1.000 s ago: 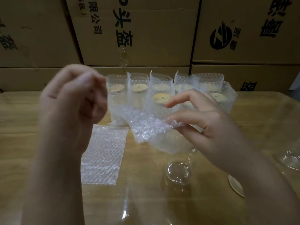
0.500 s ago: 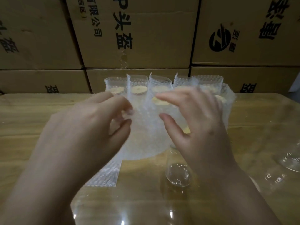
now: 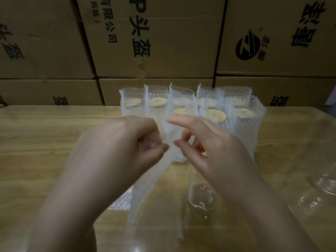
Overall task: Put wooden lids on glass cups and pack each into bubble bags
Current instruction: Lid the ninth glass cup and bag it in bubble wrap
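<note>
Bubble bag (image 3: 151, 197), clear and limp, hangs in the middle of the view between the two hands, its top up at the fingers and its lower end trailing down toward the near edge of the surface (image 3: 45, 160). The left hand (image 3: 123, 142) has its fingers curled in and pinches the bag's upper edge against the thumb. The right hand (image 3: 214, 148) is just beside it at the same edge, forefinger stretched out, thumb apart from it and the other fingers loosely bent. I cannot tell whether it has any hold of the film.

Under the right wrist a clear glass cup (image 3: 201, 199) stands on the surface, just beside the hanging bag. Its top is hidden by the hand. A flat pile of bubble bags (image 3: 120, 203) lies on the surface below the left forearm, mostly covered by it.

Beyond the hands stand the packed cups (image 3: 241, 124), close together in two rows, each upright inside its own bubble bag with the bag's mouth standing open above it. Round wooden lids (image 3: 215, 115) show pale yellow through the film. More bare glasses (image 3: 327, 184) sit near the right edge of the surface, well apart from the hands. Behind the surface, brown cardboard boxes (image 3: 163, 42) with black printing are stacked into a wall.
</note>
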`<state>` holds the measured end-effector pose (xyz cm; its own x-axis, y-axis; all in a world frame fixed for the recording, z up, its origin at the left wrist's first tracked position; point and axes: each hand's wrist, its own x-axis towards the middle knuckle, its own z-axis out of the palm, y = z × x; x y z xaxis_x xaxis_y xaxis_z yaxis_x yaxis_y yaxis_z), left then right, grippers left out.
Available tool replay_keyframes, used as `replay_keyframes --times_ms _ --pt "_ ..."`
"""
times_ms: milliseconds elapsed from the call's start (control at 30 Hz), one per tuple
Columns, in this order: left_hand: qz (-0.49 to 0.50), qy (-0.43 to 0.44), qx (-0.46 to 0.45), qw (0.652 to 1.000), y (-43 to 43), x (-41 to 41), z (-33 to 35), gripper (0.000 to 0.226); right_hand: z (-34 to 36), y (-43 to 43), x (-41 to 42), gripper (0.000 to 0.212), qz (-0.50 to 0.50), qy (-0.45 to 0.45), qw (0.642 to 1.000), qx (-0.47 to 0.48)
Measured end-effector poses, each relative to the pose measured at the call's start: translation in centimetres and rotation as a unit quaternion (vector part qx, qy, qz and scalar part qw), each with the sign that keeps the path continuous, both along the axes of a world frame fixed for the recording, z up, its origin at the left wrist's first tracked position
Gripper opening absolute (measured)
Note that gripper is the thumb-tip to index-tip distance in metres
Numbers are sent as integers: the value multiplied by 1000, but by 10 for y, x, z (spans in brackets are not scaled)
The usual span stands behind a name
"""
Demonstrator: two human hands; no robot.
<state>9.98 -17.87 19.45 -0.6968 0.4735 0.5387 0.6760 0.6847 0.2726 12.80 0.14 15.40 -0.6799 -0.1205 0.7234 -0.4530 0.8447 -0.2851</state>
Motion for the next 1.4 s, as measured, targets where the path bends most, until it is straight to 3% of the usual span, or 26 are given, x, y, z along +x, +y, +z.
replay_keyframes --times_ms 100,167,233,300,433,600,700,833,933,1033,1133,1200,1300,1400 --pt "-11 -26 -4 1000 6 -2 -2 44 1 3 -1 10 -12 23 1000 0" --pt "-41 -117 45 991 9 -5 0 60 2 5 -1 8 -25 35 999 9" --pt "-73 -234 145 959 11 -10 1 67 3 6 -1 9 -21 55 998 3" --pt "-71 -273 160 946 13 -15 -2 68 3 6 -1 9 2 65 998 -10" --pt "-75 -290 107 948 21 -18 -9 61 2 6 -1 12 31 59 998 -8" --pt "-121 -334 119 927 24 -22 -10 37 0 1 -1 41 62 6 993 -102" --pt "-166 -361 144 906 21 -24 -10 29 3 1 2 25 66 -26 976 -205" --pt "-181 -350 143 908 24 -25 -12 16 9 0 6 28 59 -103 946 -301" --pt "-180 -320 148 918 29 -24 -14 16 9 -1 7 39 39 -150 934 -321" --pt "-177 -309 166 919 32 -23 -14 23 8 0 5 36 24 -185 928 -323" --pt "-143 -312 181 921 31 -20 -12 30 7 7 3 31 21 -178 921 -345" --pt "-87 -271 180 942 27 -20 -12 23 7 14 2 32 -10 -159 922 -352" --pt "56 -116 120 984 19 -20 -13 11 4 23 2 38 -99 -150 945 -272" --pt "83 -80 108 987 19 -16 -12 9 0 24 -1 45 -176 -159 958 -159"
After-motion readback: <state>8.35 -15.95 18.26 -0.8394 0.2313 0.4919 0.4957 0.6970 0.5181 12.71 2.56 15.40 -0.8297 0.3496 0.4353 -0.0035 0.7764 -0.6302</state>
